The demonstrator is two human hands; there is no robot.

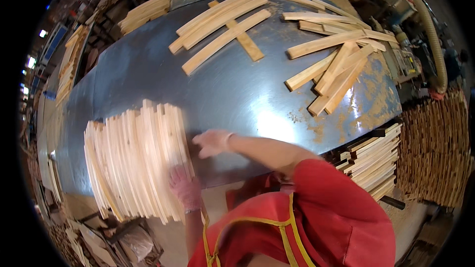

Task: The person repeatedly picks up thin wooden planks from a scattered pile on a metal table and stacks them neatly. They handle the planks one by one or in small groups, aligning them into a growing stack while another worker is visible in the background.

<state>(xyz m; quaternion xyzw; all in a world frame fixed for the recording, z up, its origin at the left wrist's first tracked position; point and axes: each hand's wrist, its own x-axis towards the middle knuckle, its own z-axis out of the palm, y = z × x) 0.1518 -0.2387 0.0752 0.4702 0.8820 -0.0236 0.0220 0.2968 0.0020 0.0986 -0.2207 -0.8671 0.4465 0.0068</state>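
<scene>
A row of pale wooden strips (133, 158) stands packed side by side at the left of the dark metal table (227, 94), some ends poking out past the others. My left hand (185, 188), in a pink knitted glove, lies flat against the near right end of the row, overlapping its last strips. Just right of the row, above the tabletop, my right hand (213, 143) is gloved too and smeared by motion. Its fingers point left toward the strips, look apart, and hold nothing that I can see.
Loose curved slats (225, 42) lie at the table's far middle, partly across a crosswise board (245, 39). A jumbled pile of boards (331, 64) with sawdust covers the far right. Stacked strips (376, 160) sit below the right edge. A ribbed hose (435, 34) hangs at right.
</scene>
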